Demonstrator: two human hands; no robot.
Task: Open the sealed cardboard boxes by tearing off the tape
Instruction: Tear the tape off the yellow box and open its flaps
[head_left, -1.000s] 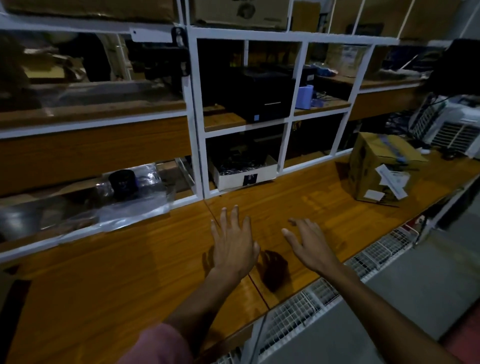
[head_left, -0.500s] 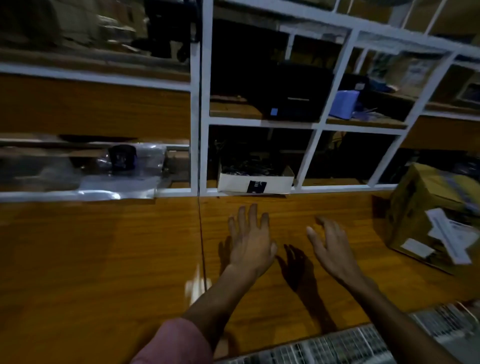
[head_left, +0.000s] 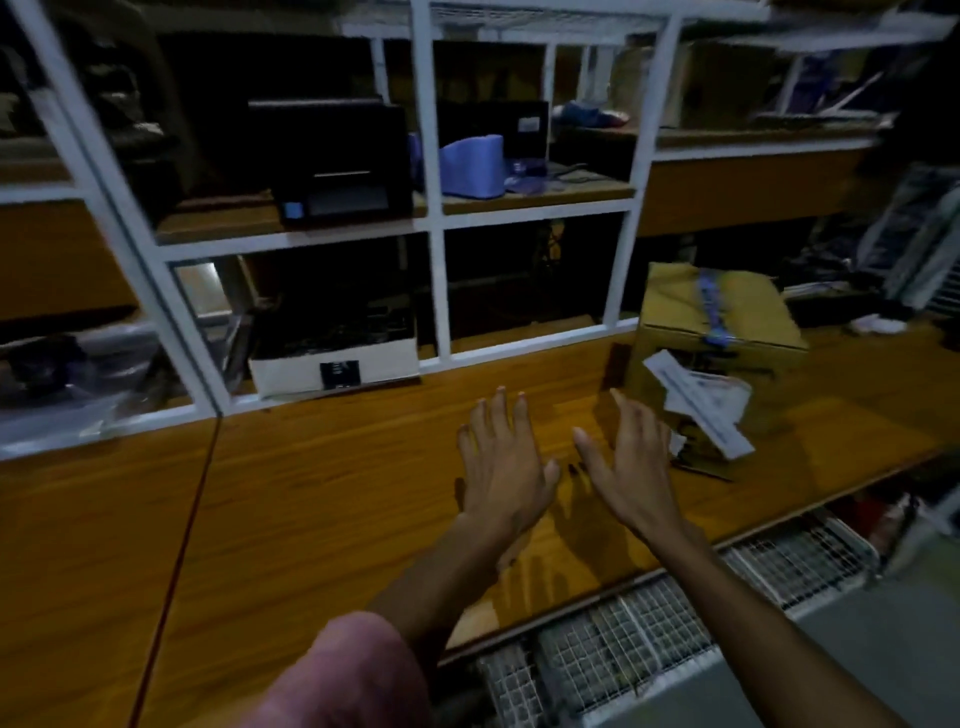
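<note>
The view is swinging toward the right, so the cardboard box (head_left: 711, 358) is now sitting much nearer both hands than a second ago. The right hand (head_left: 631, 462) is closing in on it, fingertips just beside its torn white label (head_left: 698, 402), not touching. The left hand (head_left: 501, 467) is drawing closer to the right hand, both flat, fingers spread, holding nothing.

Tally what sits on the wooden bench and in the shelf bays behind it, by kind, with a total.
Cardboard box with blue tape, on the bench: 1
Black printer: 1
White tray of dark parts: 1
Blue holder: 1
Hands over the bench, left hand and right hand, both empty: 2
Total: 6
</note>
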